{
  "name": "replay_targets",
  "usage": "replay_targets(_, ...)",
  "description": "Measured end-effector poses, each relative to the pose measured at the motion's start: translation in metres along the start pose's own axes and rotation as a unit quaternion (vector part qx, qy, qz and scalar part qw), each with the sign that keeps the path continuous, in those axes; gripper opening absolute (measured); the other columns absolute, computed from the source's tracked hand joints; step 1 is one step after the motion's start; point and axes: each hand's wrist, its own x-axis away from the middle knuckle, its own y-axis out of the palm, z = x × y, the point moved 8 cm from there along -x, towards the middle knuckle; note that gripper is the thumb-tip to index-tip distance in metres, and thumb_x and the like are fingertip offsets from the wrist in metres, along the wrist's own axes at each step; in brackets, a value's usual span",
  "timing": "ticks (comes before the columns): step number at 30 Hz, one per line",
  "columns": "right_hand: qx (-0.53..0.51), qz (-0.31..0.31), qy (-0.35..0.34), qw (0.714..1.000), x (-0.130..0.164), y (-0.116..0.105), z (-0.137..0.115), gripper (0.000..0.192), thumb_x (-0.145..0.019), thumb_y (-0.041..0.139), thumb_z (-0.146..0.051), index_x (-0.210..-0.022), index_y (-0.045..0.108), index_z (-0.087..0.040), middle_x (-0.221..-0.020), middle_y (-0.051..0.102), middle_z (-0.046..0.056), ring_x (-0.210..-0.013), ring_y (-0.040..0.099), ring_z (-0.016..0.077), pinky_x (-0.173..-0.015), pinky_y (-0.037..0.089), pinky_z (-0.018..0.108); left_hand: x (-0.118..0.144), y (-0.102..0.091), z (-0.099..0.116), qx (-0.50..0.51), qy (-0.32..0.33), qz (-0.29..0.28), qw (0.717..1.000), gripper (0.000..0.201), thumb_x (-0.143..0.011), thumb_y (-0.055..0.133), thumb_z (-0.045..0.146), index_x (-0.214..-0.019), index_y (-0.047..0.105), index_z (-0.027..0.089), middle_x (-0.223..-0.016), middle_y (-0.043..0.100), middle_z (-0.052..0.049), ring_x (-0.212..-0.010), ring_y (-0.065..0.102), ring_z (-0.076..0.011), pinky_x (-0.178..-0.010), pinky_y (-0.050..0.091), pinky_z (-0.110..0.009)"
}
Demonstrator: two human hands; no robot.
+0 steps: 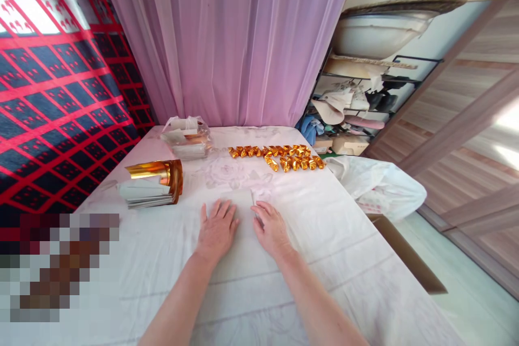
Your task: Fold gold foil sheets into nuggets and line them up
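Presently, no brand, label or writing can be read on anything.

Hands, two: left hand [217, 230] flat and spread on the white cloth [308, 238], holding nothing; right hand [271, 228] palm down, fingers touching a small white paper square [259, 195] lying just beyond them.

Gold folded pieces [284, 155]: roughly two dozen, exact count not clear, in rows at the far middle of the cloth, well apart from the hands.

Stacks of foil sheets, two: one with a curled gold top [156, 183] to the left; one in a clear wrapper [187, 139] farther back.

Surroundings: pink curtain [227, 38] behind; white plastic bag [377, 186] at right edge; cluttered shelf [357, 102] beyond.
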Motion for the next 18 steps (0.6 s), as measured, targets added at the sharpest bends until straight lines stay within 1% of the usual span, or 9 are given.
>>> replay_targets(3,-0.015,-0.042,-0.032,0.998,0.010,-0.004,-0.012,0.036,-0.084,0.054,-0.017,-0.118,0.066,-0.022,-0.126,0.064,0.010,-0.118,0.057,0.0227,-0.102,0.046,0.039,0.004,-0.004,0.007,-0.006,0.008,0.005,1.000,0.041,-0.100,0.037,0.034,-0.131,0.060,0.020,-0.149,0.049,-0.010,-0.141,0.037,-0.0331,-0.115,0.020,-0.066)
replay_targets(5,-0.026,-0.070,-0.052,0.996,0.017,-0.006,-0.019,0.037,-0.083,0.058,-0.020,-0.120,0.065,-0.022,-0.129,0.062,0.010,-0.121,0.055,0.0227,-0.104,0.043,0.039,0.007,-0.006,0.010,-0.007,0.019,0.005,1.000,0.041,-0.100,0.037,0.033,-0.129,0.062,0.019,-0.147,0.050,-0.011,-0.140,0.039,-0.0321,-0.115,0.021,-0.064)
replay_targets(8,-0.031,-0.102,-0.065,0.992,0.026,-0.006,-0.024,0.042,-0.081,0.064,-0.023,-0.123,0.064,-0.021,-0.133,0.060,0.010,-0.124,0.053,0.0233,-0.106,0.041,0.040,0.015,-0.005,0.012,-0.001,0.034,0.003,0.999,0.041,-0.099,0.038,0.031,-0.131,0.059,0.019,-0.143,0.055,-0.011,-0.135,0.048,-0.0297,-0.115,0.027,-0.059)
replay_targets(10,-0.029,-0.120,-0.072,0.990,0.031,-0.006,-0.025,0.045,-0.080,0.067,-0.025,-0.125,0.063,-0.021,-0.134,0.060,0.010,-0.126,0.051,0.0239,-0.108,0.039,0.041,0.023,-0.003,0.011,0.006,0.040,0.004,0.999,0.042,-0.098,0.040,0.031,-0.135,0.056,0.020,-0.143,0.055,-0.011,-0.133,0.049,-0.0293,-0.115,0.028,-0.057)
replay_targets(16,-0.026,-0.163,-0.097,0.981,0.037,-0.008,-0.026,0.047,-0.080,0.071,-0.030,-0.126,0.063,-0.023,-0.136,0.058,0.010,-0.129,0.048,0.0258,-0.110,0.035,0.045,0.043,0.002,0.009,0.033,0.034,0.011,0.999,0.043,-0.096,0.043,0.031,-0.137,0.052,0.021,-0.146,0.051,-0.012,-0.136,0.045,-0.0317,-0.114,0.024,-0.063)
replay_targets(18,-0.022,-0.174,-0.106,0.979,0.036,-0.010,-0.028,0.045,-0.081,0.071,-0.031,-0.125,0.063,-0.024,-0.134,0.060,0.009,-0.128,0.050,0.0253,-0.109,0.037,0.044,0.047,0.002,0.009,0.045,0.034,0.012,0.998,0.042,-0.096,0.044,0.031,-0.136,0.052,0.021,-0.146,0.052,-0.013,-0.136,0.045,-0.0310,-0.114,0.024,-0.062)
